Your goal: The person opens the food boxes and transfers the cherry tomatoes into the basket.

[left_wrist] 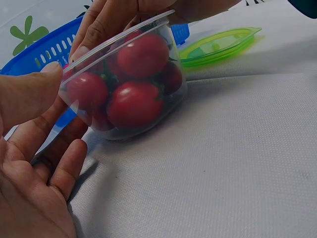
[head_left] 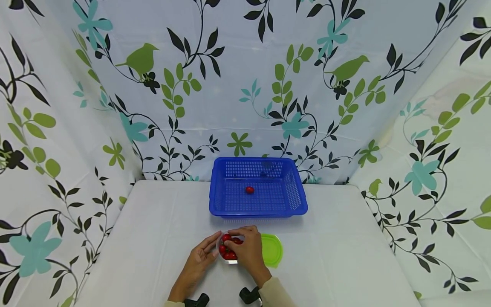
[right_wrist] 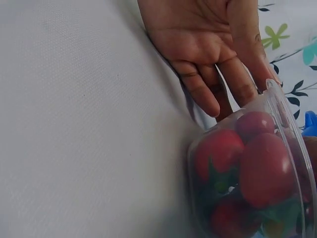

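Note:
A clear plastic tub [left_wrist: 179, 101] full of red cherry tomatoes [left_wrist: 135, 104] stands on the white-covered table near me. My left hand [head_left: 198, 259] holds its left side, thumb at the rim and fingers along the wall. From the right, my right hand [head_left: 250, 251] reaches over the opening. Its thumb and fingertips pinch a cherry tomato [head_left: 227, 237] at the top of the pile. Beyond the tub sits a blue plastic basket [head_left: 258, 212] with one red tomato [head_left: 249, 190] on its floor.
A bright green lid [head_left: 272, 250] lies on the table [head_left: 337, 256] just right of the tub, partly behind my right hand. Behind the basket hangs a patterned cloth [head_left: 238, 106] with leaves and birds; similar cloth covers both sides.

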Motion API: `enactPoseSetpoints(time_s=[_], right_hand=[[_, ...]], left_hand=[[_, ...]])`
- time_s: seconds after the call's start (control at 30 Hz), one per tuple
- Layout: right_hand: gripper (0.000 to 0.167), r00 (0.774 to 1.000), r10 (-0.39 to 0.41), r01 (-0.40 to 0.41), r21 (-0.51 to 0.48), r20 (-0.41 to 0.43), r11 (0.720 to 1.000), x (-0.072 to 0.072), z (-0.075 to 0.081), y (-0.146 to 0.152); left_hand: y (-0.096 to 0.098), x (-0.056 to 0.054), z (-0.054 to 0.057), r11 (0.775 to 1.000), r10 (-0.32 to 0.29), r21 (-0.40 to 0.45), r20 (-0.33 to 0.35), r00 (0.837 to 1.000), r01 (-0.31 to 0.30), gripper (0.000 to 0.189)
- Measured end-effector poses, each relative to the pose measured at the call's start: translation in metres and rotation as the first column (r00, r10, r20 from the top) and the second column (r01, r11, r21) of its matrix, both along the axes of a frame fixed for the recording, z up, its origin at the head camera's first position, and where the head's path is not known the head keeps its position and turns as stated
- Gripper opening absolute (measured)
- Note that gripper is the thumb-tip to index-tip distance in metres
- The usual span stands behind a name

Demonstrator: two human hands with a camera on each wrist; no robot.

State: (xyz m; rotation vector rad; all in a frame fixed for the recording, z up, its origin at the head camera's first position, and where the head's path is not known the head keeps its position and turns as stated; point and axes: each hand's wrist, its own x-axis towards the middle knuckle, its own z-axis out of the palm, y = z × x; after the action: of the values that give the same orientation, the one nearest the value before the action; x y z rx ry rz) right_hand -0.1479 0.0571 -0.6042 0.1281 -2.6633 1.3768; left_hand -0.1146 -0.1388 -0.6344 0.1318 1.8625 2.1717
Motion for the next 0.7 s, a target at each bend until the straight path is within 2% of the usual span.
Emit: enactPoseSetpoints(time_s=[0.17,0.47,0.7], right_hand=[[0.027,1.0,-0.011,0.012,0.057,-0.022,0.998,-0.0013,-0.003,-0.0034],[0.029,0.988,-0.018,0.05,0.207,-0.151,0.977,0.0023,-0.0008,-0.0063],[0.028,0.98,-0.012,0.06,0.241,-0.197,0.969,0.0024,-0.0022,-0.0068]], left_hand=[[-0.0006,-0.0007,-0.0016,1.0,-0.002,0.0,-0.004,1.0,0.002,0.055],[-0.0015,-0.0017,-0.0039,1.0,-0.017,0.018,-0.028,0.999,0.017,0.056],[-0.0007,-0.0007,-0.0034,1.0,-0.01,0.022,-0.018,1.0,0.01,0.056]])
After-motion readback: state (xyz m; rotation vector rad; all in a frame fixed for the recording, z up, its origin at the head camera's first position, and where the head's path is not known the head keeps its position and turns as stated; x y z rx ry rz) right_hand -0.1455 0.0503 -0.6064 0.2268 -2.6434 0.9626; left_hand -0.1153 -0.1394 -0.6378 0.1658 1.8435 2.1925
